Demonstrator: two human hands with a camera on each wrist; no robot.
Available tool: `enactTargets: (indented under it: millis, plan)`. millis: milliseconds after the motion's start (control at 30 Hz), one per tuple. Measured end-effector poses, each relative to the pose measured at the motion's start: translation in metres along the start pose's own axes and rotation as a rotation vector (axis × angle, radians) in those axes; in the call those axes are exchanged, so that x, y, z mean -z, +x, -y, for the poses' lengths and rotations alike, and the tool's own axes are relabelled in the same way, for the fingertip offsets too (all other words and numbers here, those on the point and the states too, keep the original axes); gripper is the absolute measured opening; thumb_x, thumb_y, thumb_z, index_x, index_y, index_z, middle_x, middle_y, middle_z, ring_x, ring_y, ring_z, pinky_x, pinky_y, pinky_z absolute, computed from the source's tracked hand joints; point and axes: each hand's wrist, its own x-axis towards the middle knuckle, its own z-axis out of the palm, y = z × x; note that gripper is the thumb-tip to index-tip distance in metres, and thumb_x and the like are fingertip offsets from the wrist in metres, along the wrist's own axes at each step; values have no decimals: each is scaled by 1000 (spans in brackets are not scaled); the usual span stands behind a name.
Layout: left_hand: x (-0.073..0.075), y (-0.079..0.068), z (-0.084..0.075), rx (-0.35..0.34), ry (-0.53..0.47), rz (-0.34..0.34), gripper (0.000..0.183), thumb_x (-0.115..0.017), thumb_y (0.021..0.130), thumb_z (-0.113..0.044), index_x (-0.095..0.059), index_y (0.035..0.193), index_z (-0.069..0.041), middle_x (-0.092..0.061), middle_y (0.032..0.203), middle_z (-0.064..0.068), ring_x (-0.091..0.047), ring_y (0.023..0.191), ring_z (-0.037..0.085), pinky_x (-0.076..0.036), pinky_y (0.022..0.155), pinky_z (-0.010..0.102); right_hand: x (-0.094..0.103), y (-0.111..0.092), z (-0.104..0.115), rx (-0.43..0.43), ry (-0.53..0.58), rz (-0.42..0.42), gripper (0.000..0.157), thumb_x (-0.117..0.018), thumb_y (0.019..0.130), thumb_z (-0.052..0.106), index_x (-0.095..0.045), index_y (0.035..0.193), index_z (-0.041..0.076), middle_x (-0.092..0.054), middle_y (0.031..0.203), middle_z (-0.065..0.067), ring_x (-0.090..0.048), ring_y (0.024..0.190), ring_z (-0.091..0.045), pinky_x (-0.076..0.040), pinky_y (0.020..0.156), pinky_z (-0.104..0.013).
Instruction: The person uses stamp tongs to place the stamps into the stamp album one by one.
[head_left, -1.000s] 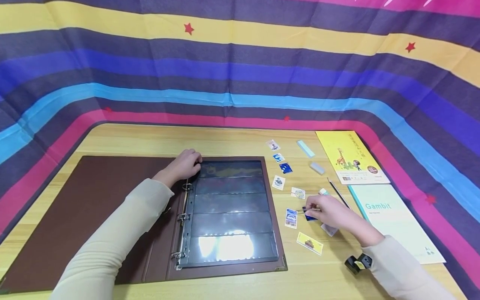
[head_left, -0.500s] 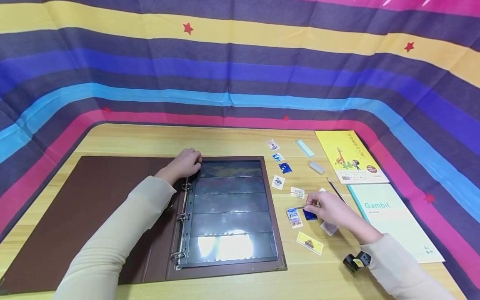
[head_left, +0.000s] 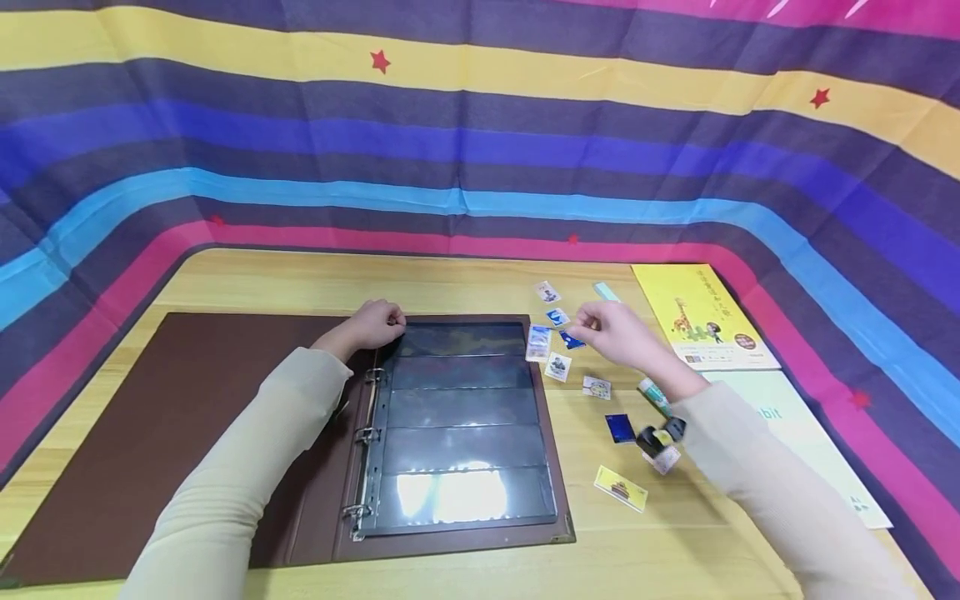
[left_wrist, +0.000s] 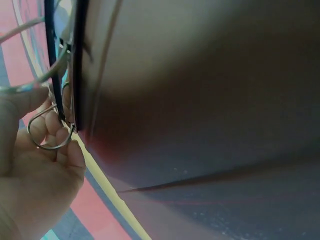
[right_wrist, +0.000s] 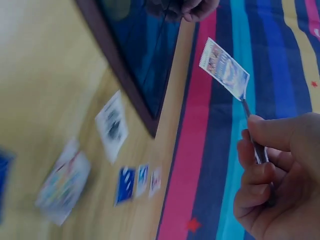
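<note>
My right hand [head_left: 618,333] grips a pair of tweezers [right_wrist: 259,145], whose tips hold a blue-and-white stamp [head_left: 538,342] in the air by the album's right edge. In the right wrist view this stamp [right_wrist: 225,69] shows perforated edges. My left hand [head_left: 372,323] pinches the upper inner corner of the black pocket page [head_left: 465,408] in an open brown ring binder [head_left: 225,417]. Beside the left fingers, a metal ring [left_wrist: 37,132] shows in the left wrist view. Just under the right hand lie a dark blue stamp [head_left: 572,340] and a small blue-and-white stamp [head_left: 557,317].
More stamps lie right of the binder, including a yellow one [head_left: 621,488] and a dark blue one [head_left: 620,428]. A glue stick [head_left: 655,396], a yellow booklet [head_left: 705,317] and a white notebook [head_left: 802,450] are farther right. A striped cloth [head_left: 465,150] surrounds the table.
The right hand has lifted the blue-and-white stamp off the table with the tweezers and carried it up and left toward the binder. My left hand stays at the page's corner.
</note>
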Motion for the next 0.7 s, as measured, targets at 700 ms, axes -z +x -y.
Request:
enactTargets:
  millis: [700]
  plan:
    - [-3, 2, 0, 80, -156, 16, 9, -45, 83, -7, -51, 86, 0, -47, 76, 7, -42, 70, 20, -35, 67, 32, -94, 126, 62, -43, 8, -81, 13, -56, 78, 19, -55, 69, 10, -52, 64, 0, -45, 58, -13, -37, 58, -25]
